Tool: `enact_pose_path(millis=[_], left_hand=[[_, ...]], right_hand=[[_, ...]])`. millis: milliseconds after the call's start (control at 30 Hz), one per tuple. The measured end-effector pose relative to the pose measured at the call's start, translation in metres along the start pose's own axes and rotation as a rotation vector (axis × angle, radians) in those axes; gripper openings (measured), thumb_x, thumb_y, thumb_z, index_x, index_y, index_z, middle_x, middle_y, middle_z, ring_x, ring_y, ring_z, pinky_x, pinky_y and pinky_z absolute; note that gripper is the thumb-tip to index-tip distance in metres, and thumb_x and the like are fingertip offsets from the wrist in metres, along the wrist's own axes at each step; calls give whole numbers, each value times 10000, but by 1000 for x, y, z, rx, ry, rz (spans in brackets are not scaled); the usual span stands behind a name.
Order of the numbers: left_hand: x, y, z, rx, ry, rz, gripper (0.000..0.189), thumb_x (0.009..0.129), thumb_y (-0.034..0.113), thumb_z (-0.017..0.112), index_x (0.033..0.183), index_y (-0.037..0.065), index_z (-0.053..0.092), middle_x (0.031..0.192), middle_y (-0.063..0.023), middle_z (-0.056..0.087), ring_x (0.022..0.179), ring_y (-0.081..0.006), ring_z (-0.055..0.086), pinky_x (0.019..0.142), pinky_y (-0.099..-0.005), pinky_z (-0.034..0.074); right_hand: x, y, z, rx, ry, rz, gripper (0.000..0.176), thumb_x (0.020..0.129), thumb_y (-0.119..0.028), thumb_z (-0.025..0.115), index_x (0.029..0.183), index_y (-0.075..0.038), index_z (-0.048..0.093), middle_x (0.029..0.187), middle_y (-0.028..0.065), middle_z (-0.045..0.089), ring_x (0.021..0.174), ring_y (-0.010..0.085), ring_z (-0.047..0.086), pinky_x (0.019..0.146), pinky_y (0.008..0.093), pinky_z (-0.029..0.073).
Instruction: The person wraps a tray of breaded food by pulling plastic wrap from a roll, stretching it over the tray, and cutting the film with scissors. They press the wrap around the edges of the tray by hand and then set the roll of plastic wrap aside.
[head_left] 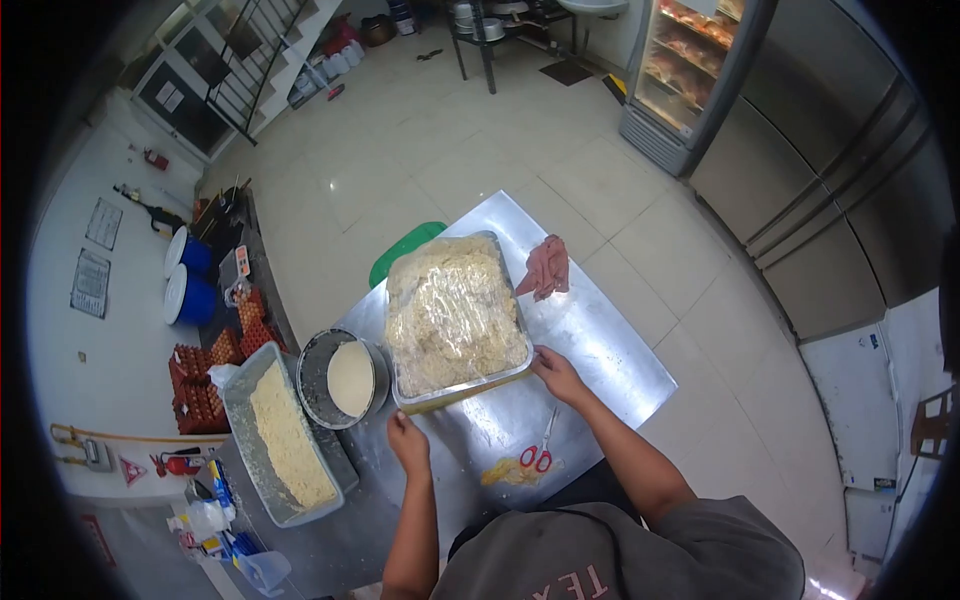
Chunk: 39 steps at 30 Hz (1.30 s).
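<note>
A large rectangular tray (460, 387) heaped with a pale crumbly mass (445, 315) under clear plastic film stands on the metal table (620, 365). At its near left corner is my left hand (408, 442), fingers closed on the rim. My right hand (556, 373) grips the near right corner. Red-handled scissors (537, 458) lie in front of the tray, beside a yellowish crumpled piece (508, 472). A pink cloth (547, 268) rests to the right of the tray. Left of it stands a round pot (318, 385) holding a pale round item (351, 379).
A grey bin (236, 420) with pale crumbs stands at the left. Beyond are egg trays (190, 400), blue buckets (193, 300) and a scale (241, 262). A green object (400, 250) shows behind the tray. Steel refrigerators (800, 180) and a display fridge (680, 70) stand at the right.
</note>
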<state>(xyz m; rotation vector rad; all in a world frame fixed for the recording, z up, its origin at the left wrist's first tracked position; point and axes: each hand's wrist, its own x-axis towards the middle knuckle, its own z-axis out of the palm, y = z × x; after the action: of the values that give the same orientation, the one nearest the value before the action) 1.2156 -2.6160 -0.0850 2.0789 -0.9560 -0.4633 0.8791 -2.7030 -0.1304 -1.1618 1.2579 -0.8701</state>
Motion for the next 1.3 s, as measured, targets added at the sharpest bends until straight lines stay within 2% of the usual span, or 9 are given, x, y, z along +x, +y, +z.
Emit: enact_pose_path(millis=[133,200,333,400,567,667,833,1033,1300], left_hand=[[7,-15,6,-179,-83,-303,493,1072,336,445,1043,-96,679,923,-190,718,812,-282,664,808,-386,499],[18,-12,5,-99,71,-157,537,1072,373,435,1004,-95,689,905,-176,719,850,-260,660,817,-373,492],[47,-30,13,-289,-195,-220,539,1075,416,459,1078,-72,687,1034,-130,703,920,-186,616,817,-335,482],[58,-61,30,-664,-282,-261,488,1068,446,452,1044,27,700,837,-56,659,678,-148,537,620,-315,423],[33,-36,-8,-512,-449,-333,427,1069,395,471,886,58,660,712,-6,561,600,-115,470,537,-313,352],[12,-53,-26,-537,-523,-371,406,1070,362,483,905,36,661,753,-19,609,633,-125,526,570,-302,396],[-2,-48,-28,-690,-509,-332,324,1046,265,545,1142,-28,645,1057,-111,707,923,-193,680,816,-300,510],[-29,-32,-38,-876,-703,-298,389,990,124,635,1337,-15,526,1214,-94,673,1132,-176,618,996,-313,443],[-59,-32,-30,-735,-604,-302,401,930,78,717,1275,-45,553,1175,-123,696,1065,-187,661,971,-323,493]], right_hand=[[14,6,1,83,-137,-23,420,983,-143,609,1366,18,551,1256,131,661,1134,223,621,1005,332,449],[19,-13,-6,107,-227,24,419,979,-120,609,1368,26,550,1259,116,659,1131,205,613,1010,321,441],[20,-26,-9,139,-312,108,384,956,-1,599,1339,24,578,1252,84,660,1120,155,601,988,293,455],[20,-18,-7,173,-294,40,375,945,-11,634,1316,22,594,1219,54,670,1079,136,604,972,286,456],[13,-52,-31,-24,-342,223,247,869,-75,750,1101,2,712,957,23,705,847,121,610,756,277,478],[-15,-80,-33,-71,-334,398,349,809,-79,769,1112,75,690,963,99,706,850,187,644,757,330,485],[-30,-71,-34,107,-359,241,376,831,-67,773,1160,71,657,1071,118,706,953,201,658,851,332,500],[-56,-64,-39,235,-434,149,464,862,-109,785,1253,57,598,1185,110,686,1082,182,638,982,328,476],[-65,-29,-48,83,-451,-68,609,818,-256,849,1269,62,591,1212,159,682,1101,214,652,989,338,487]])
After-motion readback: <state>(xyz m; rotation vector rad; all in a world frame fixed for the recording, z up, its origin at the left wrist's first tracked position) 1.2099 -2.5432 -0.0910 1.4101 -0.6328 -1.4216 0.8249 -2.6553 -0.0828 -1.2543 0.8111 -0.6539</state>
